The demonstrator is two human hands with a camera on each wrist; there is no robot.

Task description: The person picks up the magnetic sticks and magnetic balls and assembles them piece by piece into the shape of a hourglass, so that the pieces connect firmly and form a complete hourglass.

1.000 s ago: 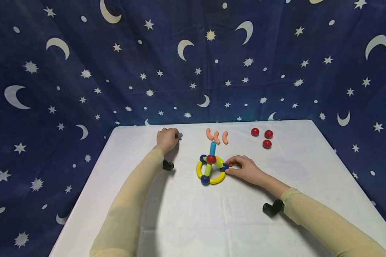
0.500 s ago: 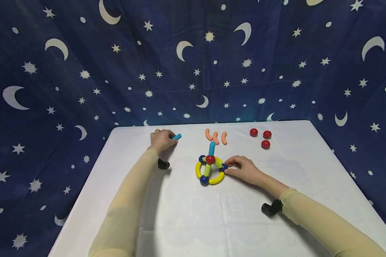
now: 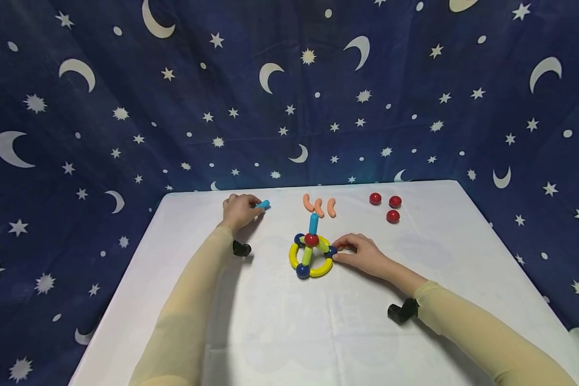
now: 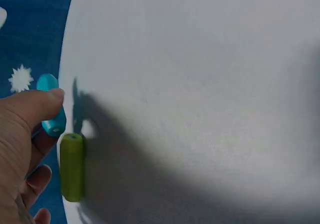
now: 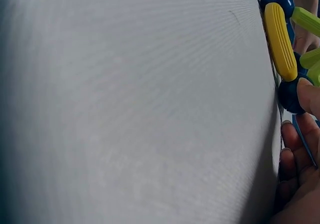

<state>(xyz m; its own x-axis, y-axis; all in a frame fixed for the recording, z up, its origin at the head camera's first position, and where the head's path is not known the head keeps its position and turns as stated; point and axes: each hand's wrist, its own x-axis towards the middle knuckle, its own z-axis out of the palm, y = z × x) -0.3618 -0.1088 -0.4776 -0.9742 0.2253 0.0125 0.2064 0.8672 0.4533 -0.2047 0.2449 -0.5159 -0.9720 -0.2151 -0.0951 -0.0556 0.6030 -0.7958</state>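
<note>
My left hand (image 3: 239, 210) pinches a light blue magnetic rod (image 4: 54, 126) between thumb and fingers, near the table's far left. Just by its fingers, in the left wrist view, lies a green rod (image 4: 72, 169). At mid-table stands a magnetic construction: a ring of yellow curved pieces (image 3: 321, 269) with dark blue balls, and light green rods (image 3: 307, 256) rising to a red ball (image 3: 311, 240). An upright light blue rod (image 3: 313, 224) tops that ball. My right hand (image 3: 364, 255) pinches the ring's right dark blue ball (image 5: 289, 98) with thumb and fingertips.
Behind the construction lie three orange curved pieces (image 3: 318, 207). Three red balls (image 3: 393, 216) sit at the back right. The white tabletop (image 3: 280, 321) ends at a dark blue curtain (image 3: 241, 80) with moons and stars.
My left hand has shifted a little left, and more of the light blue rod now shows past its fingers. My right hand keeps its grip on the dark blue ball. The head view has turned slightly.
</note>
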